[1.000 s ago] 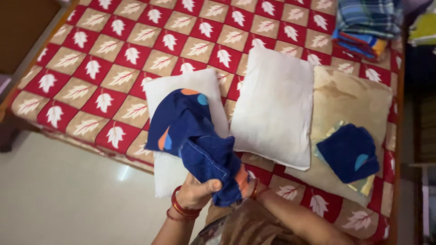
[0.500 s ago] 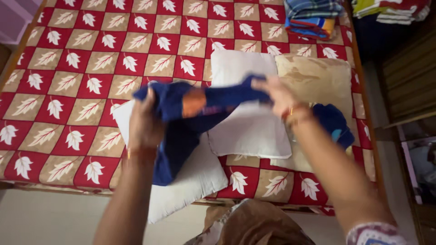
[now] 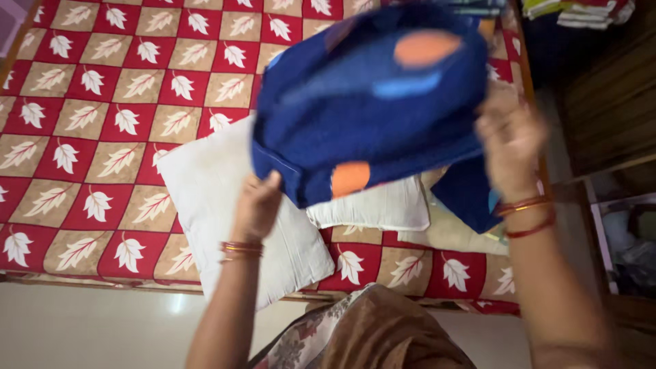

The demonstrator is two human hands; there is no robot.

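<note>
A dark blue pillow cover [image 3: 372,102] with orange and light blue shapes is spread in the air over the bed. My left hand [image 3: 260,205] grips its lower left edge. My right hand [image 3: 511,140] grips its right side; it is blurred. Below the cover lies a bare white pillow [image 3: 215,184] near the bed's front edge. A second white pillow [image 3: 372,208] shows partly under the cover, and most of it is hidden.
The bed carries a red and tan checked sheet with white leaves [image 3: 102,102]. A beige pillow [image 3: 451,232] with a folded blue cover [image 3: 465,195] lies at the right. Folded clothes [image 3: 581,10] sit at the top right. Pale floor [image 3: 89,328] runs along the bed's front.
The cover went from bunched in both hands to stretched out, then lifted and opened wide. My hands moved apart and the right one rose.
</note>
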